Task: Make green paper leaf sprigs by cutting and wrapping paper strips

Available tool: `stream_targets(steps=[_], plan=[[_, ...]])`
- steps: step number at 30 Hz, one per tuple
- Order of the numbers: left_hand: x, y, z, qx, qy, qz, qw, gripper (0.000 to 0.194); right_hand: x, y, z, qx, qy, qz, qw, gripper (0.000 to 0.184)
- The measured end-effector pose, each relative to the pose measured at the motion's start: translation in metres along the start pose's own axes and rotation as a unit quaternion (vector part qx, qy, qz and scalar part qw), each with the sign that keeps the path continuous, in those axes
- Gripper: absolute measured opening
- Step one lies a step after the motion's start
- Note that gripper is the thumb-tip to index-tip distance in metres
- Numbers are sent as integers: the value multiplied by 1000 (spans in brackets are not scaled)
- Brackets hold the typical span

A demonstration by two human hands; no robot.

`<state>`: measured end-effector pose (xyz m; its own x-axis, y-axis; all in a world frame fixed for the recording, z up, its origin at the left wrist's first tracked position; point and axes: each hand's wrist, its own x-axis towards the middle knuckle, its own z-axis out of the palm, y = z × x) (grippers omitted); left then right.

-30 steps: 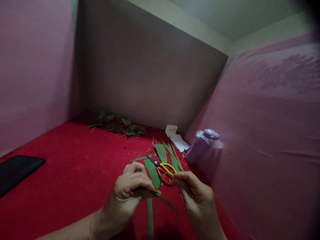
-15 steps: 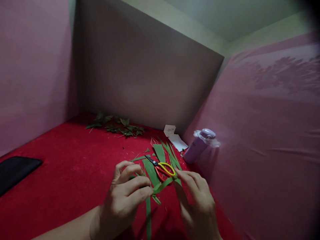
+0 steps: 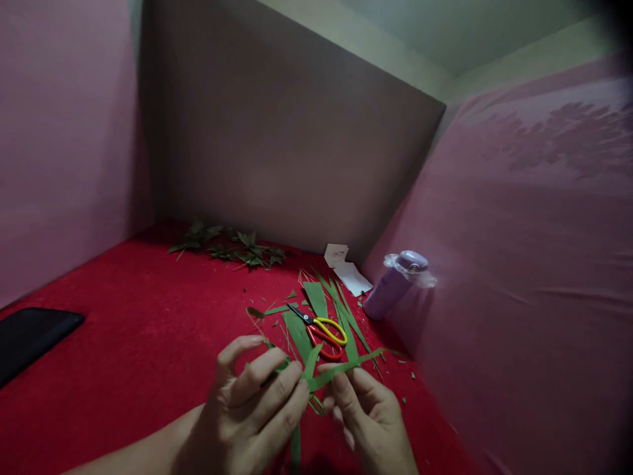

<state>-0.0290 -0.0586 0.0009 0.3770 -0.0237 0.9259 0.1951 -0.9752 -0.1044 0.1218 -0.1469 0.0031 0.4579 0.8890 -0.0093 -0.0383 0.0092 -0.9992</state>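
Note:
Between my hands is a folded piece of green leaf strips (image 3: 321, 379), with a small loop below and one long strip running out to the right. My left hand (image 3: 262, 396) grips its left part, fingers bent around it; part of the piece is hidden behind them. With thumb and fingers, my right hand (image 3: 368, 409) pinches the long strip. A strip end hangs down under the left hand. Just beyond my hands lie scissors (image 3: 324, 333) with one yellow and one red handle, over broad green leaf pieces (image 3: 298, 333).
Narrow leaf strips (image 3: 346, 310) and scraps lie on the red cloth (image 3: 163, 343). Farther back are a heap of leaf shapes (image 3: 237, 247) and white papers (image 3: 352, 278). A purple bottle (image 3: 388, 290) stands at right, by the pink wall. At left lies a dark flat object (image 3: 34, 336).
My right hand has turned and now pinches the strip, which is stretched out to the right instead of bent over. My left hand keeps its hold, slightly lower.

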Motion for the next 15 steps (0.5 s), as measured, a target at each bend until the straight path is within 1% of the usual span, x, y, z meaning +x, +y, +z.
stream_targets(steps=[2, 5, 8, 10, 12, 15], plan=[[0, 2, 1, 4, 6, 7, 1000, 37, 4, 0, 2, 75, 20, 37, 996, 34], [0, 4, 2, 2, 10, 0, 1000, 37, 8, 0, 2, 132, 14, 59, 989, 32], [-1, 4, 2, -1, 9, -4, 1000, 34, 9, -3, 0, 168, 11, 47, 985, 32], [-1, 3, 2, -4, 10, -5, 1000, 33, 9, -7, -1, 187, 4, 50, 981, 33], [-1, 3, 1, -5, 9, -6, 1000, 33, 8, -12, 0, 197, 3, 72, 978, 34], [1, 3, -1, -3, 5, -1, 1000, 32, 7, -18, 3, 217, 20, 111, 970, 34]])
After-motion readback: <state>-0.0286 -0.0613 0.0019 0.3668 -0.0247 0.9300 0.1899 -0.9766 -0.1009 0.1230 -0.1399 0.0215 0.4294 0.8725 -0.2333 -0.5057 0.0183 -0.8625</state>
